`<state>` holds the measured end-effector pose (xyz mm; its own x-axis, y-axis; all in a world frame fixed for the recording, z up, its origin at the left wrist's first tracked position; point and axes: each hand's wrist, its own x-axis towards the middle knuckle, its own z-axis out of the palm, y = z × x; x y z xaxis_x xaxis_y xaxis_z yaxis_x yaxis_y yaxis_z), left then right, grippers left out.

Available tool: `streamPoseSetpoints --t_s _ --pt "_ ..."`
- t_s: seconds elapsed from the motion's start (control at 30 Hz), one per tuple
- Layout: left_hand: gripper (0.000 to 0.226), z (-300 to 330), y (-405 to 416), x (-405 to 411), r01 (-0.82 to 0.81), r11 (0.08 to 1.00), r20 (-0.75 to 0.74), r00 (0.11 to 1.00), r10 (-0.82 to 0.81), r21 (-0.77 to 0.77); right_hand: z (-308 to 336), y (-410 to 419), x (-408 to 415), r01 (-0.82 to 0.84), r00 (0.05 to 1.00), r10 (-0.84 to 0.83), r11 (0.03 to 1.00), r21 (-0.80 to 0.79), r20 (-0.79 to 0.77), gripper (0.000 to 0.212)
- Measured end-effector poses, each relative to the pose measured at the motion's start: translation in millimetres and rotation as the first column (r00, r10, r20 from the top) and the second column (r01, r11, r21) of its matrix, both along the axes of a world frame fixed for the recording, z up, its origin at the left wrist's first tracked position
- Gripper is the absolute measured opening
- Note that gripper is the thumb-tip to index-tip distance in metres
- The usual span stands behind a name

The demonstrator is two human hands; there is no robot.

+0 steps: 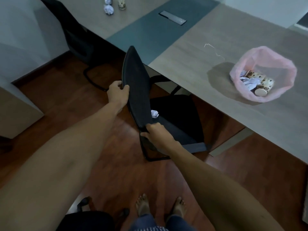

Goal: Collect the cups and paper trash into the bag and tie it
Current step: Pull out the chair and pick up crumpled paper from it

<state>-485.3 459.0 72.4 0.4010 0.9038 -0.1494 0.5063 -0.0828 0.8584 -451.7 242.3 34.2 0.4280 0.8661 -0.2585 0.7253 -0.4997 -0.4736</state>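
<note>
A pink plastic bag [283, 64] stands open on the table at the right, holding spotted paper cups [265, 84] and crumpled paper [250, 83]. A black chair's backrest [136, 84] is gripped by both hands: my left hand [117, 93] on its left edge, my right hand [156, 132] on its lower edge. On the chair's seat [180, 114] lies a crumpled paper ball [154, 113]. Far off on the table are two more paper balls [109, 9] and a spotted cup [122, 4].
The long grey table [216, 47] has a darker middle strip with a cable hatch [172, 17]. A second black chair [73, 34] stands at the far left. A thin paper strip [215, 50] lies near the bag. My bare feet [160, 205] are on the wooden floor.
</note>
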Motion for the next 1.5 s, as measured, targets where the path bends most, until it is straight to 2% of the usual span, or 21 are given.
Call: streamPoseSetpoints --t_s 0.1,0.2,0.3,0.43,0.53,0.67,0.83,1.0,1.1,1.23,1.4,1.5 --pt "0.043 4 3 -9 -0.014 0.995 -0.067 0.998 0.021 0.099 1 10 -6 0.004 0.988 0.006 0.998 0.060 -0.157 0.026" --pt "0.040 12 -5 -12 0.076 0.931 -0.250 0.968 0.017 0.358 3 7 0 0.057 0.954 -0.024 0.993 0.103 -0.299 0.019" --pt "0.036 22 -22 -4 0.152 0.853 -0.294 0.956 0.002 0.499 -4 -9 31 0.143 0.945 -0.121 0.988 0.053 -0.305 0.008" --pt "0.032 13 -49 19 0.221 0.886 -0.239 0.962 -0.130 0.407 -23 -39 99 0.260 0.936 -0.253 0.966 -0.003 -0.247 0.017" --pt "0.034 -7 -73 40 0.212 0.920 -0.246 0.960 -0.132 0.330 -34 -56 151 0.308 0.924 -0.308 0.951 -0.035 -0.228 0.019" --pt "0.039 -40 -101 66 0.183 0.959 -0.323 0.940 -0.107 0.216 -55 -65 208 0.245 0.939 -0.252 0.968 -0.061 -0.236 0.027" --pt "0.043 -92 -131 90 0.054 0.996 -0.362 0.932 -0.025 0.071 -82 -63 260 0.144 0.948 -0.166 0.985 -0.098 -0.273 0.032" --pt "0.031 -158 -144 102 0.009 0.999 -0.378 0.926 -0.025 -0.045 -124 -38 284 0.108 0.945 -0.139 0.987 -0.116 -0.296 0.039" --pt "0.048 -207 -142 110 0.003 0.993 -0.377 0.925 -0.046 -0.114 -162 -14 284 0.097 0.947 -0.125 0.989 -0.109 -0.295 0.044" --pt "0.077 -281 -130 123 0.020 0.975 -0.387 0.916 -0.107 -0.222 -220 28 278 -0.013 0.958 -0.015 0.995 -0.096 -0.286 0.053" --pt "0.083 -378 -106 142 -0.036 0.988 -0.452 0.891 -0.036 -0.149 -313 87 268 -0.200 0.946 0.202 0.979 0.034 -0.252 0.058" --pt "0.079 -404 -99 148 -0.031 0.999 -0.546 0.838 0.008 -0.032 -359 115 263 -0.271 0.943 0.270 0.962 0.022 -0.194 0.073"
